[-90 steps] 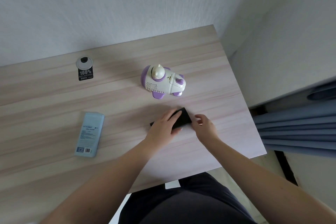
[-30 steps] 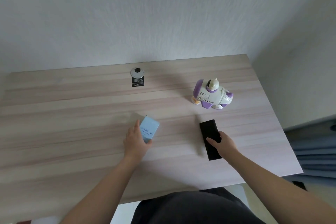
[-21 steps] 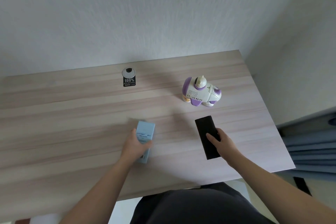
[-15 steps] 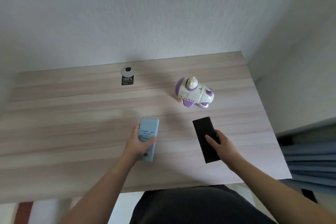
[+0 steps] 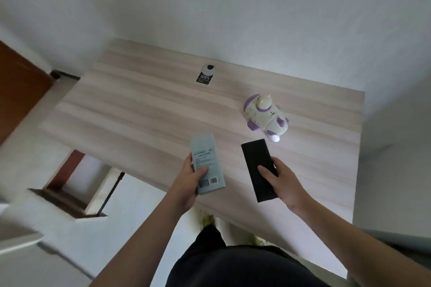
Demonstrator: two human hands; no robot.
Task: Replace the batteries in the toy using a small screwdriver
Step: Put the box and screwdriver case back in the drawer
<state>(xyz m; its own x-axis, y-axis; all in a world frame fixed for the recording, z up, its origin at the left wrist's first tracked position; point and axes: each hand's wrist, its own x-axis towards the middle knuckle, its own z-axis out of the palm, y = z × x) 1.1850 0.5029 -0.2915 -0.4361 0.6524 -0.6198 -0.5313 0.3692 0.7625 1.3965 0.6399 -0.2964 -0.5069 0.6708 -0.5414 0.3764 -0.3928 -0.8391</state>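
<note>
A white and purple toy [image 5: 265, 117] stands on the wooden table [image 5: 144, 114] toward the far right. In front of it a flat black case [image 5: 255, 158] lies on the table, and my right hand [image 5: 281, 180] rests on its near half with the fingers laid over it. To its left my left hand [image 5: 189, 182] grips a light blue box [image 5: 206, 163] with a barcode label, thumb across its top. No screwdriver or loose batteries are in sight.
A round grey cable grommet with a black "100%" sticker [image 5: 205, 75] sits near the table's far edge by the white wall. A dark brown door [image 5: 16, 91] stands at the left, with floor beyond the table's left edge.
My left hand left the black case, reached left and took hold of the blue box, bringing it beside the case. My right hand stayed on the case. The view has swung round.
</note>
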